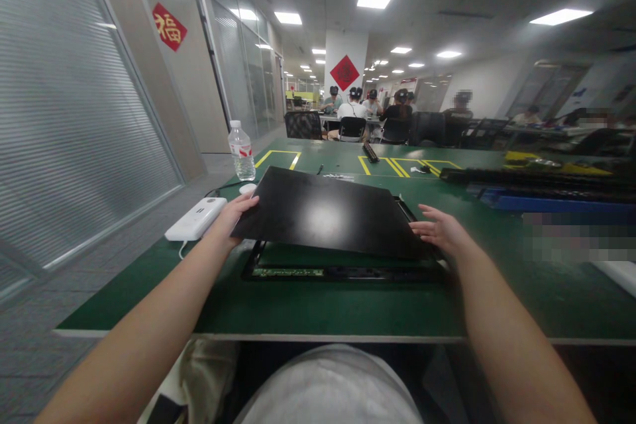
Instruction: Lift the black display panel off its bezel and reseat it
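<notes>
A flat, glossy black display panel [325,209] is tilted above a black rectangular frame [382,273], its left side raised higher than its right. My left hand [237,213] grips the panel's left edge, thumb on top and the other fingers hidden underneath. At the right edge, my right hand [440,228] has its fingers stretched out and apart, the fingertips at or very near the panel. A green circuit board [288,272] shows along the near left part of the frame. The panel covers much of the frame's inside.
On the left of the green table [318,311] stand a water bottle [241,152] and a white power bank [196,218] with a cable. Dark strips [536,179] and a blue strip [546,201] lie at the right. Several people sit at tables farther back.
</notes>
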